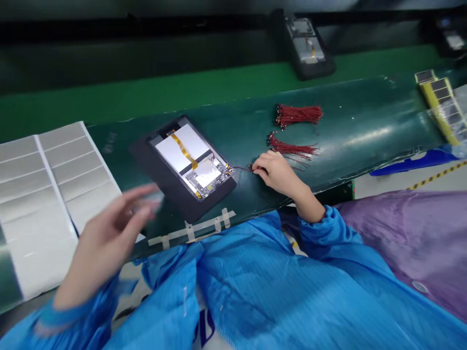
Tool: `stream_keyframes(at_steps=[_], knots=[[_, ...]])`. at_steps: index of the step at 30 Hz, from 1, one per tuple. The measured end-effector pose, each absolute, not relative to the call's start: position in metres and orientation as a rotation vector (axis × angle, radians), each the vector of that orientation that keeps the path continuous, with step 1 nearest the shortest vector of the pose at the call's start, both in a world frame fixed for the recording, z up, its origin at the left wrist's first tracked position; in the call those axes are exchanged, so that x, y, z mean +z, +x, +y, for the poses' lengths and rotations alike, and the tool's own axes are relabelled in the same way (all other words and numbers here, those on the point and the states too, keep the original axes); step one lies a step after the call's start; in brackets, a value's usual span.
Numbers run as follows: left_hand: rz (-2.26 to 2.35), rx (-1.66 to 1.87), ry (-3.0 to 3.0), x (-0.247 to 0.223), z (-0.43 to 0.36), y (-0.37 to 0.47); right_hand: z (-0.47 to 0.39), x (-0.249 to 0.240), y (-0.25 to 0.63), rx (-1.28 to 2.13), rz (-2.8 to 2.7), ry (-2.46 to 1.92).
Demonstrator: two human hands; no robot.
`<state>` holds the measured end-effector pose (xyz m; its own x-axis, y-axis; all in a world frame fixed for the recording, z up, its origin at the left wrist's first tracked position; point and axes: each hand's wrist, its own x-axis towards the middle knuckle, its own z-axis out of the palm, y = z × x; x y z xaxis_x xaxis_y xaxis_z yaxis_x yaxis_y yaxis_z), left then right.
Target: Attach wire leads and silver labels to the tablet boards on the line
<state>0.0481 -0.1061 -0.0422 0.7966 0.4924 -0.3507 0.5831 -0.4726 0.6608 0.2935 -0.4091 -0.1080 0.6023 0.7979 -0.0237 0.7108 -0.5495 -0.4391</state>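
Note:
An opened tablet [204, 165] lies tilted on a black pad [219, 192], its circuit board, white battery and gold ribbon cable showing. From the board's right corner a thin dark red wire [241, 168] runs to a small black part [251, 166] at my right hand [277, 172]. The fingers there are pinched together at that wired part and partly cover it. My left hand [109, 233], blurred by motion, is left of the pad, thumb and forefinger closed on a small greyish sticker-like piece [156, 198]. Two bunches of red wires [299, 115] lie beyond my right hand.
Sheets of silvery stickers [22, 194] lie at the left. Pale tape strips [197, 226] mark the green bench's near edge. Another opened device [306, 41] sits on the far green strip. A yellow-edged sheet [443, 104] lies right; a person's purple sleeve [401, 233] is close by.

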Motion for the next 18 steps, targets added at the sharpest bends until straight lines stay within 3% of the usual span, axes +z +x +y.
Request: stream_keyframes(at_steps=[2, 6, 12, 15, 18], knots=[[0.944, 0.100, 2.136, -0.067, -0.093, 0.088, -0.409, -0.112, 0.296, 0.286, -1.194, -2.402], [0.895, 0.174, 1.961, -0.101, -0.072, 0.144, -0.405, -0.118, 0.298, 0.196, -1.115, -2.307], [0.473, 0.577, 2.238, -0.072, -0.108, 0.160, -0.399, -0.106, 0.305, 0.052, -0.976, -2.071], [0.116, 0.311, 2.167, -0.055, -0.153, 0.173, -0.396, -0.097, 0.307, 0.135, -0.971, -1.877], [0.043, -0.057, 2.063, -0.054, -0.183, 0.192, -0.391, -0.091, 0.307, 0.214, -0.975, -1.708]])
